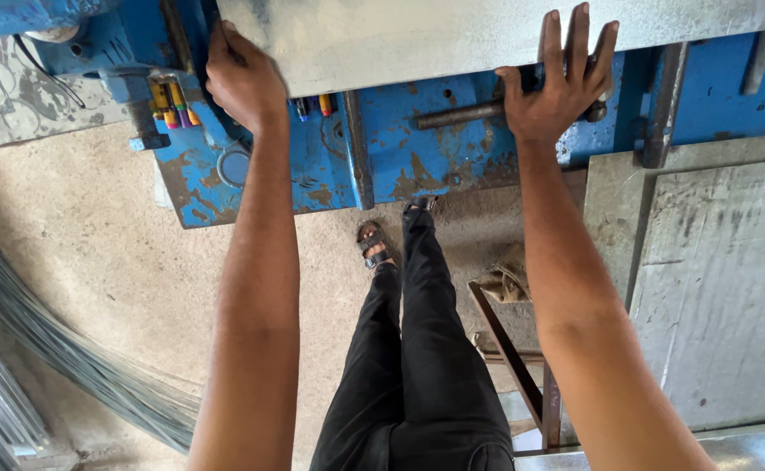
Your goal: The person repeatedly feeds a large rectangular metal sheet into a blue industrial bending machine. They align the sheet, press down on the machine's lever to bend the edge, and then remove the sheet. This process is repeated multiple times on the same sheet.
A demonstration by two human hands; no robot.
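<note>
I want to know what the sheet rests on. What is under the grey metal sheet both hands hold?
Under the metal sheet sits a worn blue machine, with a rusty bar and coloured markers on it. The sheet hides whatever lies farther back on the machine.

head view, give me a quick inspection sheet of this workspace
surface: blue machine, paint chipped and rusty, standing on a concrete floor
job's things: grey metal sheet lying on the machine
clutter: coloured markers on the machine at left; rag on a rusty metal stand
hands: left hand grips the sheet's left edge; right hand lies flat, fingers spread, on its near edge
cables: thin dark cable at top left; coiled wire at lower left
surroundings: metal sheets stacked at right
</note>
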